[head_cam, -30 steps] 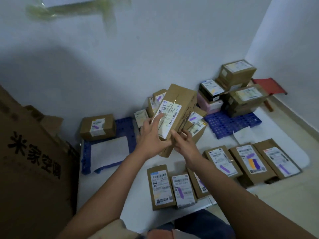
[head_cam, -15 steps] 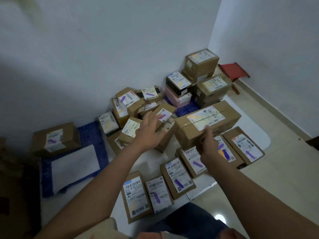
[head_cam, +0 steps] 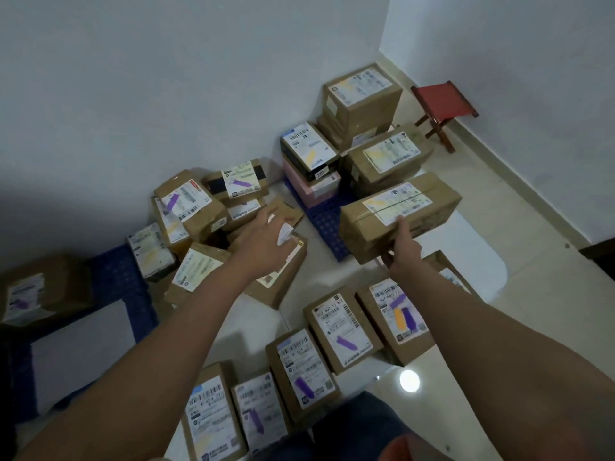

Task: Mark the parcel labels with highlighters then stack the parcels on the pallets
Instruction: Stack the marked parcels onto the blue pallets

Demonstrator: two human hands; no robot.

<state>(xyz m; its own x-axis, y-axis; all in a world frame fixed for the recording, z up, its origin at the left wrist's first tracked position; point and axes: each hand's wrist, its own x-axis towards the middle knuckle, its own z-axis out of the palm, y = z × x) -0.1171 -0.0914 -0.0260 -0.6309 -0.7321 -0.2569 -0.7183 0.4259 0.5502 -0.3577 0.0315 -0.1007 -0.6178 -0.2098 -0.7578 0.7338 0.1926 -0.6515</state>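
Your right hand [head_cam: 401,249] is gripping the long parcel [head_cam: 399,216] from beneath, thumb lying on its near edge, holding it above the blue pallet [head_cam: 324,224]. Its taped label is facing up, marked yellow. Your left hand [head_cam: 266,242], fingers spread, is resting on the parcel pile [head_cam: 199,207].

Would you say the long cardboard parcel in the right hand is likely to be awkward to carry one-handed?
Probably a little. The right hand grips the long cardboard parcel at its near edge, so the far end may dip. It looks stiff: flat faces, taped seam. One hand holding it up suggests modest weight.
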